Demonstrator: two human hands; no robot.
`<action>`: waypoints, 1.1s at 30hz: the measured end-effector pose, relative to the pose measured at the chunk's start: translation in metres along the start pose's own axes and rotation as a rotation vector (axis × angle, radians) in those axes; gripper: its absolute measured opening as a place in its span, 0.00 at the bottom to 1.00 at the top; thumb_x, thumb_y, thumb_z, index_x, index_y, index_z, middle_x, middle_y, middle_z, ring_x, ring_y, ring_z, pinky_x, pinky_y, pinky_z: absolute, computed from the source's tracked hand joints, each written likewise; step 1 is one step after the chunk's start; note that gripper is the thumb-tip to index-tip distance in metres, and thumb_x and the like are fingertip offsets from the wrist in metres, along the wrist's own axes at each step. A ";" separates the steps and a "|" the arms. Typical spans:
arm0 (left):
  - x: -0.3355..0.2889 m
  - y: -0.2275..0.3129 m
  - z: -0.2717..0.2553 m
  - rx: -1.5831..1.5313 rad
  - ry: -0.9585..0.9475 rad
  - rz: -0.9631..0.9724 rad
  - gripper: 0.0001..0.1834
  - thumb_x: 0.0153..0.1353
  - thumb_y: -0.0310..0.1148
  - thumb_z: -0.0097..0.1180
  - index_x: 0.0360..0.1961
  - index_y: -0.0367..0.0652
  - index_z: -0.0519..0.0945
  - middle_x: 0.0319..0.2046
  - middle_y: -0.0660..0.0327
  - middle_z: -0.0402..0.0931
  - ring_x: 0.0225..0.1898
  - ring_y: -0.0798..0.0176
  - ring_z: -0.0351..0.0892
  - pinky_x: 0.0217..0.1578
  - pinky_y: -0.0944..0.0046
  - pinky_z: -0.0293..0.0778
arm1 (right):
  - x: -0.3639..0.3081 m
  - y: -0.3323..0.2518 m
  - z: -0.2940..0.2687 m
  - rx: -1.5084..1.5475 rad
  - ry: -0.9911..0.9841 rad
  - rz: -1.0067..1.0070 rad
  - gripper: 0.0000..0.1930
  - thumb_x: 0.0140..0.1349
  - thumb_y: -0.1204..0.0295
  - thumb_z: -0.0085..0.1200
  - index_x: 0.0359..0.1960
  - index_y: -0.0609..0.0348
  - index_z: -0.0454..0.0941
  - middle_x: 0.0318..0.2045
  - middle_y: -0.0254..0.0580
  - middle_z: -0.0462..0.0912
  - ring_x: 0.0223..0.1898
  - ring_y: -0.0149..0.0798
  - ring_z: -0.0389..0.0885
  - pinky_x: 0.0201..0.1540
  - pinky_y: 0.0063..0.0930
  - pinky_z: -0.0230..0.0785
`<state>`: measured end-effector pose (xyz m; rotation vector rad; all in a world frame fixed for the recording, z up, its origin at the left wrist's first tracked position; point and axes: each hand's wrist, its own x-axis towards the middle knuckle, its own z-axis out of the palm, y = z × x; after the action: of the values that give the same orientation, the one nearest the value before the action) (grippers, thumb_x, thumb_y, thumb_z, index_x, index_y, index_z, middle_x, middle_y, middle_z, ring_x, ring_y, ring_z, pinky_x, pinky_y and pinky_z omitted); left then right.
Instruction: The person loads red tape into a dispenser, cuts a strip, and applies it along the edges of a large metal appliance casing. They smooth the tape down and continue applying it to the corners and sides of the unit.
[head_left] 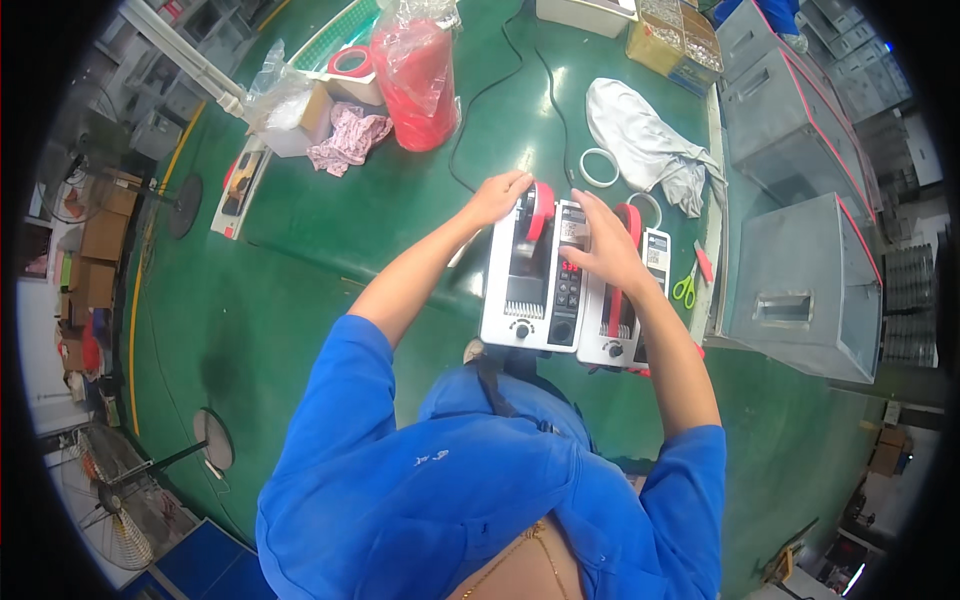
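A white automatic tape dispenser stands near the table's front edge, with a red tape roll in its far end and a lit red display on its panel. My left hand grips its far left corner, fingers curled beside the roll. From the other side my right hand holds its far right part, the thumb lying over the panel. A second tape dispenser sits close on the right, also with a red tape roll; my right hand and forearm cover part of it.
Green-handled scissors lie right of the dispensers. Behind are an empty white tape ring, a grey cloth and black cables. Red rolls in plastic and a pink cloth are far left. Grey metal boxes line the right.
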<state>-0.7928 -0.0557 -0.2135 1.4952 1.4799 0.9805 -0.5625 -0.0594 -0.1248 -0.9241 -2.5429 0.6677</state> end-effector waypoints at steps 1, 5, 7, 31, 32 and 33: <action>0.001 0.000 -0.001 0.015 -0.023 -0.037 0.20 0.64 0.44 0.40 0.45 0.40 0.74 0.41 0.51 0.75 0.43 0.54 0.74 0.45 0.61 0.67 | 0.006 0.001 0.004 -0.019 -0.006 -0.006 0.42 0.42 0.64 0.63 0.59 0.66 0.56 0.54 0.60 0.65 0.59 0.52 0.61 0.60 0.37 0.55; -0.008 -0.004 0.003 0.019 0.077 0.084 0.22 0.64 0.44 0.40 0.47 0.36 0.74 0.44 0.52 0.75 0.45 0.59 0.74 0.48 0.64 0.66 | 0.036 -0.002 0.015 -0.007 -0.125 0.095 0.54 0.31 0.57 0.70 0.60 0.69 0.53 0.55 0.62 0.65 0.57 0.53 0.64 0.60 0.36 0.56; -0.022 0.006 0.009 -0.021 0.235 -0.004 0.26 0.64 0.44 0.41 0.55 0.35 0.67 0.53 0.50 0.68 0.56 0.56 0.66 0.55 0.64 0.60 | 0.049 -0.003 0.012 -0.019 -0.191 0.159 0.57 0.27 0.54 0.71 0.59 0.72 0.53 0.52 0.64 0.67 0.54 0.54 0.67 0.58 0.36 0.58; -0.072 0.025 0.028 -0.052 0.270 -0.074 0.30 0.64 0.37 0.39 0.63 0.32 0.49 0.61 0.43 0.52 0.64 0.49 0.52 0.61 0.61 0.49 | 0.054 -0.001 0.036 -0.161 -0.110 -0.026 0.45 0.29 0.57 0.66 0.52 0.66 0.62 0.45 0.54 0.71 0.49 0.51 0.70 0.55 0.44 0.59; -0.071 0.024 0.029 -0.045 0.276 -0.072 0.30 0.64 0.37 0.39 0.63 0.32 0.49 0.61 0.42 0.53 0.64 0.49 0.52 0.61 0.61 0.49 | 0.057 -0.001 0.033 -0.123 -0.143 0.002 0.45 0.29 0.58 0.66 0.52 0.66 0.62 0.45 0.55 0.71 0.49 0.52 0.70 0.55 0.43 0.59; -0.071 0.023 0.029 -0.041 0.273 -0.077 0.30 0.64 0.37 0.39 0.63 0.32 0.50 0.61 0.42 0.53 0.64 0.49 0.52 0.61 0.61 0.49 | 0.059 -0.003 0.030 -0.081 -0.175 0.031 0.45 0.29 0.58 0.66 0.52 0.67 0.62 0.46 0.55 0.71 0.49 0.53 0.69 0.55 0.42 0.60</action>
<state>-0.7588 -0.1273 -0.2028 1.3039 1.6847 1.1973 -0.6212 -0.0309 -0.1387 -0.9731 -2.7326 0.6861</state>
